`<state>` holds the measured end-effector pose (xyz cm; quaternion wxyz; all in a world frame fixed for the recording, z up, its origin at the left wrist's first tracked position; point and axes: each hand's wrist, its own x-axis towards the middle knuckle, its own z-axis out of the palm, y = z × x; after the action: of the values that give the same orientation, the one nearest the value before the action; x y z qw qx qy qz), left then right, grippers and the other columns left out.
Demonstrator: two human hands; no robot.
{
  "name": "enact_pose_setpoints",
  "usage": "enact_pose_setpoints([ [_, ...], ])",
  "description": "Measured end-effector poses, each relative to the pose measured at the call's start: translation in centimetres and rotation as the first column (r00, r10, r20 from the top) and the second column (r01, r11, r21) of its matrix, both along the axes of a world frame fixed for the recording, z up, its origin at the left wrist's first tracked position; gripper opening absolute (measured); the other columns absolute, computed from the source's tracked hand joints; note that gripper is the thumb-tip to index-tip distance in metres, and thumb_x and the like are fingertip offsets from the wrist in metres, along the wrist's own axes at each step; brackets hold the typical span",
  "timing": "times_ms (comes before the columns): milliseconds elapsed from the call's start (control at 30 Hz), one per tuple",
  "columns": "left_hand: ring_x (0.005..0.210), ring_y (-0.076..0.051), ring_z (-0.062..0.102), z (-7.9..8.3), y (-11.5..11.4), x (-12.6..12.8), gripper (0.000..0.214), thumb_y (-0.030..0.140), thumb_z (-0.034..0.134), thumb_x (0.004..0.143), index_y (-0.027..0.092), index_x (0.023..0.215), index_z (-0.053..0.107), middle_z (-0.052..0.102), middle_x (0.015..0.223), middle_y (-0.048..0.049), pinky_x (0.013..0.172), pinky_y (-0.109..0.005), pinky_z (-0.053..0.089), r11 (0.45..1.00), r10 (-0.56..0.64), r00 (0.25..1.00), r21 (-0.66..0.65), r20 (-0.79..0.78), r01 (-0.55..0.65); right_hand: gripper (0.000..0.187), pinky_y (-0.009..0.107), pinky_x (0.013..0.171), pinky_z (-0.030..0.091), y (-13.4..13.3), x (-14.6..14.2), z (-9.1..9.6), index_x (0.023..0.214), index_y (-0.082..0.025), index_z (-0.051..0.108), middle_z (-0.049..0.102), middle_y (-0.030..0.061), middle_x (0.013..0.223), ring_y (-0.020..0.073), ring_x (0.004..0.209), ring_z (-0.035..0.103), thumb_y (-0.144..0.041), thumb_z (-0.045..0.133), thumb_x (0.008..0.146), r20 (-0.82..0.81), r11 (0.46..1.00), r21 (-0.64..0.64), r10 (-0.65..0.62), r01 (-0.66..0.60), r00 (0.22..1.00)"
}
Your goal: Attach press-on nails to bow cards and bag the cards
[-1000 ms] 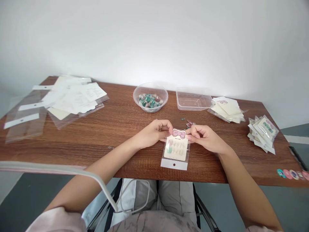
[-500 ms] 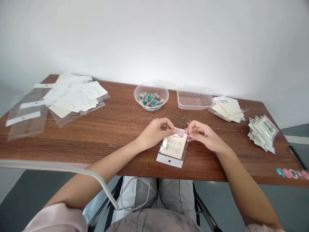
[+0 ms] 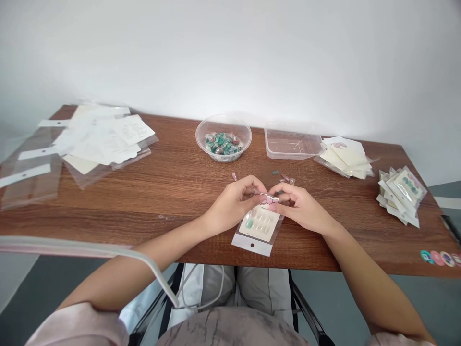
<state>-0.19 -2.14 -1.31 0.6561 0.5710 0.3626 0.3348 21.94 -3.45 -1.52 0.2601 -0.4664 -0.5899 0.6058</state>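
Note:
A cream display card (image 3: 260, 224) with a pink bow printed at its far end lies in a clear plastic bag whose white hanging strip (image 3: 251, 244) points toward me. Rows of small nail-shaped pieces show on the card; one is teal, the others pale. My left hand (image 3: 238, 201) pinches the far left corner of the card. Opposite it, my right hand (image 3: 300, 206) grips the far right edge, thumb over the bow. Just beyond my fingers lie several loose pinkish false nails (image 3: 287, 179), a teal one (image 3: 275, 172), and a pink one (image 3: 235, 176) farther left.
Behind stand a clear bowl (image 3: 202, 140) of teal and brown pieces and a clear tray (image 3: 293, 155). Blank cards (image 3: 347, 161) and filled packets (image 3: 406, 192) lie right, round stickers (image 3: 437, 258) nearer. Papers and bags (image 3: 104, 139) spread left; a white cable (image 3: 144, 262) crosses in front.
My right hand has shifted inward onto the card's far edge, its thumb now by the bow. The card's far end is bent up more. The view has tilted slightly.

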Motion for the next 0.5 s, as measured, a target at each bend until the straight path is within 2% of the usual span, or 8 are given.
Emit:
enact_pose_setpoints([
  [133, 0.077, -0.013, 0.069, 0.2, 0.4, -0.3, 0.012, 0.023, 0.071, 0.091, 0.016, 0.092, 0.061, 0.075, 0.083, -0.0026, 0.071, -0.024, 0.050, 0.995, 0.000, 0.998, -0.097, 0.070, 0.006, 0.033, 0.034, 0.080, 0.059, 0.2, 0.6, 0.2, 0.106, -0.021, 0.069, 0.081, 0.0060, 0.097, 0.0219, 0.089, 0.076, -0.046, 0.080, 0.088, -0.006, 1.000, 0.025, -0.010, 0.011, 1.000],
  [300, 0.067, -0.011, 0.067, 0.9, 1.0, -0.8, 0.018, 0.024, 0.076, 0.088, 0.016, 0.092, 0.061, 0.072, 0.077, 0.0003, 0.061, -0.021, 0.051, 0.979, 0.013, 0.993, -0.205, 0.116, 0.011, 0.036, 0.033, 0.074, 0.063, 0.4, 1.5, 0.3, 0.113, -0.020, 0.071, 0.081, 0.0066, 0.095, 0.0203, 0.084, 0.076, -0.047, 0.077, 0.090, -0.063, 0.998, 0.005, -0.062, 0.063, 0.996],
  [500, 0.078, -0.011, 0.071, 1.2, 1.3, -1.2, 0.010, 0.016, 0.073, 0.088, 0.015, 0.094, 0.065, 0.075, 0.088, -0.0014, 0.071, -0.022, 0.059, 0.965, -0.062, 0.977, -0.238, 0.203, 0.110, 0.042, 0.033, 0.073, 0.067, 0.6, 2.3, 0.4, 0.124, -0.021, 0.073, 0.081, 0.0077, 0.097, 0.0208, 0.085, 0.077, -0.046, 0.077, 0.091, -0.114, 0.998, -0.004, -0.063, 0.063, 0.991],
])
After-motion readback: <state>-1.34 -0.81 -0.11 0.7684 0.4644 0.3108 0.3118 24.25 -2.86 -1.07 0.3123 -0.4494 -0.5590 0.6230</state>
